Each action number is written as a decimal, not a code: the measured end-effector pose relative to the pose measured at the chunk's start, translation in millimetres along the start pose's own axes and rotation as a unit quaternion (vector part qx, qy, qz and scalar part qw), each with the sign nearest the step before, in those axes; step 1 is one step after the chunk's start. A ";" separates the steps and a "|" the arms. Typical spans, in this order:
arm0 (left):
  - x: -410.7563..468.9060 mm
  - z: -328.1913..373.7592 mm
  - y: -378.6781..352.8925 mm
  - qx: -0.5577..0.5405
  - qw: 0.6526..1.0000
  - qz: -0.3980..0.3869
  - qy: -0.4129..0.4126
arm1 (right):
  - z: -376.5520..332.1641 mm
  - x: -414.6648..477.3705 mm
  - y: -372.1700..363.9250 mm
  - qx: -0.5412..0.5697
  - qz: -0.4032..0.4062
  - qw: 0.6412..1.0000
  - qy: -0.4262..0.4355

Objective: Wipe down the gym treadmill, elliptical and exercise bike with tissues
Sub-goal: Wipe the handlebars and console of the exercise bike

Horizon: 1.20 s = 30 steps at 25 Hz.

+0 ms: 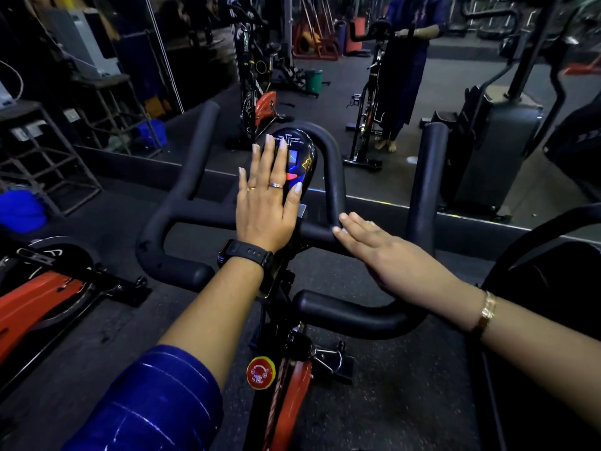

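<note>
While the left hand [265,209] is laid flat with straight fingers over the little screen box [300,161] in the middle of the frame, the right hand [380,249] is laid flat and open too, on the black handlebar [182,190] just to the right of it. Nothing is gripped by either hand. The exercise bike [292,395] is seen from above, from the middle of the frame to the bottom, with its red stop knob [260,374] at the bottom centre. A black watch [250,255] is worn on the left wrist and a gold bracelet [487,312] on the right. A tissue is not plainly seen; a small pale patch [301,211] is seen beside the left thumb, but it cannot be told if that is a tissue under the palm. A second red bike [32,301] is seen at the lower left. The step in hand looks to be the wiping of the bike's screen box and bars. Next, the flat hands likely need to be slid along the bars, out to the curved ends, with gentle pressing so the screen buttons are not pushed hard. If no tissue is held, one should be fetched first.
</note>
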<state>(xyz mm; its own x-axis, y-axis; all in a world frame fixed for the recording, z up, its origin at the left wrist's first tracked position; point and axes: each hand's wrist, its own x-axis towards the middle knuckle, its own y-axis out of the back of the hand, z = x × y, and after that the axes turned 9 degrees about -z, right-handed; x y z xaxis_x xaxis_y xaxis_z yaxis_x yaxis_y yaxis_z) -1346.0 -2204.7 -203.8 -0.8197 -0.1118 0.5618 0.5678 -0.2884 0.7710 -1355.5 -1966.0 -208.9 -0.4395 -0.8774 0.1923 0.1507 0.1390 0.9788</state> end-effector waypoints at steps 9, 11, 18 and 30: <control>-0.2 -1.0 0.0 -0.001 1.000 0.000 0.000 | -8.0 0.9 -3.7 0.015 0.004 0.999 0.033; -1.4 -1.8 0.0 -0.003 1.000 -0.001 0.001 | 7.7 -27.7 3.0 0.050 -0.008 0.998 0.037; -0.3 -1.1 2.0 -0.012 1.000 -0.004 0.001 | 69.3 -58.6 29.6 0.090 -0.014 0.994 -0.054; 0.6 -3.8 -0.4 -0.014 1.000 -0.005 -0.003 | -61.2 -79.7 -12.9 0.209 0.246 0.907 -0.271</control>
<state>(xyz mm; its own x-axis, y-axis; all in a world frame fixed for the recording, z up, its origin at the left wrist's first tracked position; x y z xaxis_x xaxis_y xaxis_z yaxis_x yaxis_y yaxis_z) -1347.0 -2208.3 -204.9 -0.8251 -0.1023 0.5556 0.5565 -0.3164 0.7683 -1268.2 -1925.9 -241.2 -0.7982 -0.3220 0.5091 0.1483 0.7141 0.6841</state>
